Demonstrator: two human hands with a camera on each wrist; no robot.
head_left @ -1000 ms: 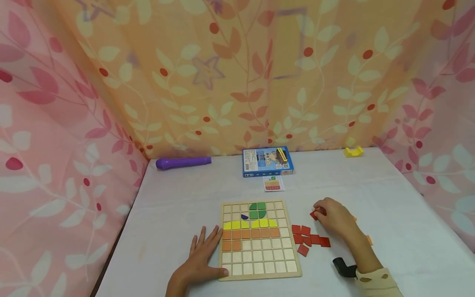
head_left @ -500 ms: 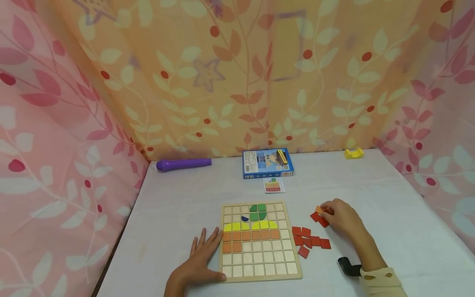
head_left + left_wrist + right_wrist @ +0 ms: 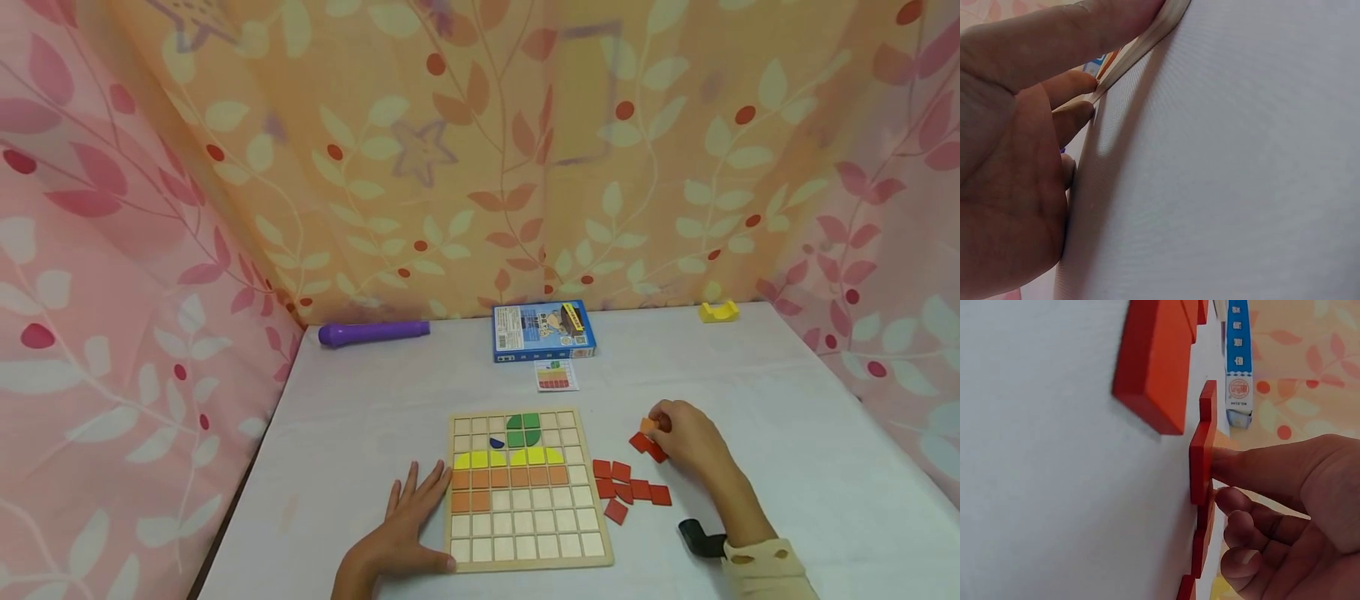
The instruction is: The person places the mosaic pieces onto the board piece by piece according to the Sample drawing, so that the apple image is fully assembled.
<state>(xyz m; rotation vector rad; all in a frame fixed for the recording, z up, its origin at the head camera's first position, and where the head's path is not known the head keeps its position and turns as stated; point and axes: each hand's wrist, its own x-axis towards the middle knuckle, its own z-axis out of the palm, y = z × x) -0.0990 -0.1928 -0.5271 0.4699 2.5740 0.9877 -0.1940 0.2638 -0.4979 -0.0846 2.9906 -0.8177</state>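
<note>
My left hand (image 3: pixel 401 529) lies at the left side of a wooden grid board (image 3: pixel 606 533), fingers spread straight by its edge, thumb on the near left corner. Green, yellow, orange and dark blue pieces sit on the board. The left wrist view shows the thumb at the board's rim. My right hand (image 3: pixel 690 437) pinches an orange square tile (image 3: pixel 648 426) between thumb and fingers, just above a few red tiles (image 3: pixel 640 442). From the right wrist, the thumb presses by the orange tile (image 3: pixel 1225 445) behind a red tile (image 3: pixel 1199 462); the other fingers curl in.
Several loose red tiles (image 3: pixel 640 489) lie right of the board. Behind it are a printed pattern card (image 3: pixel 556 377) and a blue box (image 3: pixel 543 331). A purple microphone-shaped object (image 3: pixel 375 332) is at the back left, a yellow piece (image 3: pixel 719 312) at the back right.
A red tile was at my right fingertips a second ago; now the orange tile is there and red tiles lie below. The right hand has shifted slightly right. My left hand stays put.
</note>
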